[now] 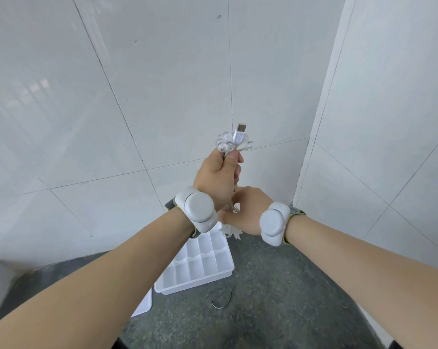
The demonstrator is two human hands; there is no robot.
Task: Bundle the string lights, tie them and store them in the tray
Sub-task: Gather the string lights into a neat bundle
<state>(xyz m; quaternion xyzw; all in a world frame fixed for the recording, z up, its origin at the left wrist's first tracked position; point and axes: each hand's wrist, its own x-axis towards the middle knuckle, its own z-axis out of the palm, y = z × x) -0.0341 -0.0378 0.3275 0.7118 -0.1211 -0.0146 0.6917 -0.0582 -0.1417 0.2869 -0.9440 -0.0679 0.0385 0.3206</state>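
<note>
A person's left hand (216, 176) is gripping the gathered string lights (231, 143) in a closed fist above the tray (195, 285), while the right hand (248, 210) is pinching the hanging strands below; a loosening fist could be letting loops spill apart.

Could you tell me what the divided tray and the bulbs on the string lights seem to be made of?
The tray looks like white moulded plastic with a smooth, slightly glossy finish and thin, even dividers. The bulbs on the string lights look like clear plastic, possibly glass: they are see-through with bright glints.
</note>
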